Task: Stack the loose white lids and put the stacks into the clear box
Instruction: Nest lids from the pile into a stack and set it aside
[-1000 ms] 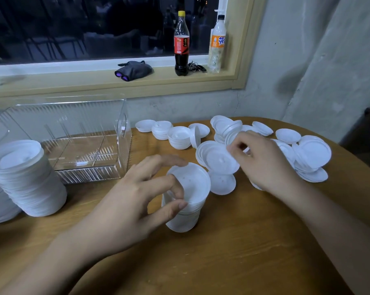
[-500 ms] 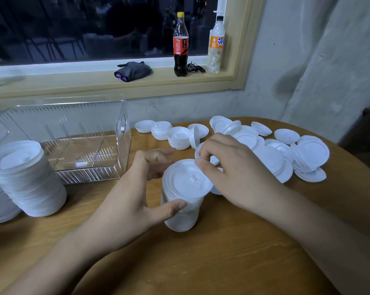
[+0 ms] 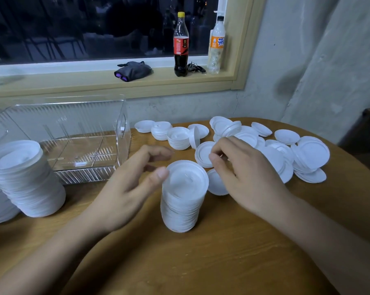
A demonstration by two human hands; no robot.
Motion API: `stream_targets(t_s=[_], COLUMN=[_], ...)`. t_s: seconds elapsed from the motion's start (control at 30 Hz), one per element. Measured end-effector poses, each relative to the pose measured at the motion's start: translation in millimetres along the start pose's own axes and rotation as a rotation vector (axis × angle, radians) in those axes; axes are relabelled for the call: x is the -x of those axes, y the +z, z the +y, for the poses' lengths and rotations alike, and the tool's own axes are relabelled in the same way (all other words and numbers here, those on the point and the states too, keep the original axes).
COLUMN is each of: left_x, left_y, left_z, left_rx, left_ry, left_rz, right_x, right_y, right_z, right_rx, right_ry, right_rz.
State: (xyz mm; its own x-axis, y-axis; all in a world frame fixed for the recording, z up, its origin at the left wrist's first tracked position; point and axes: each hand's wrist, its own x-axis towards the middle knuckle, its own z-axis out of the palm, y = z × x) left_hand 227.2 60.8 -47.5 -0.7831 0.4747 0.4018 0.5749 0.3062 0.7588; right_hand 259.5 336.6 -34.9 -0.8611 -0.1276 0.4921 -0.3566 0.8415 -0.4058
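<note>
A tall stack of white lids point(image 3: 183, 199) stands upright in the middle of the round wooden table point(image 3: 222, 262). My left hand point(image 3: 126, 190) is beside it on the left, fingers spread, with the thumb tip touching the top lid's rim. My right hand point(image 3: 245, 175) hovers just right of the stack, fingers loosely curled and holding nothing. Loose white lids point(image 3: 273, 154) lie scattered behind my right hand, some in small piles point(image 3: 178, 138). The clear box point(image 3: 77, 137) stands at the back left with no lids inside.
Two large lid stacks point(image 3: 24, 177) stand at the table's left edge. On the window sill are a cola bottle point(image 3: 181, 44), an orange-labelled bottle point(image 3: 216, 44), keys and a dark folded cloth point(image 3: 134, 71). A concrete wall rises to the right.
My right hand carried a lid from the loose pile onto the central stack, let it go and drew back to the right. My left hand opened and eased off the stack.
</note>
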Motion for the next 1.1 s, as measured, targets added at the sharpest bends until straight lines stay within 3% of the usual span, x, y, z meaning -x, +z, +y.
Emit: stream_targets(t_s=[0.2,0.5,0.7,1.1], left_x=[-50.3,-123.3,-154.7,-176.1], left_y=[10.3,31.7,43.0,40.9], left_z=[-53.9,-89.1,-97.2,-107.1], left_rx=[-0.17,-0.606,-0.786,-0.95], left_ry=[-0.072,0.193,0.307,0.479], left_rz=[0.135,-0.014,-0.093,-0.093], right_x=[17.4,45.2,53.6,54.8], right_y=[15.7,42.6,51.8,51.9], right_z=[29.8,53.9,60.2,63.2], right_rx=[0.165,0.347,0.354,0.297], right_ry=[0.007,-0.104,-0.151,-0.115], right_rz=[-0.143,-0.193,-0.121,-0.086])
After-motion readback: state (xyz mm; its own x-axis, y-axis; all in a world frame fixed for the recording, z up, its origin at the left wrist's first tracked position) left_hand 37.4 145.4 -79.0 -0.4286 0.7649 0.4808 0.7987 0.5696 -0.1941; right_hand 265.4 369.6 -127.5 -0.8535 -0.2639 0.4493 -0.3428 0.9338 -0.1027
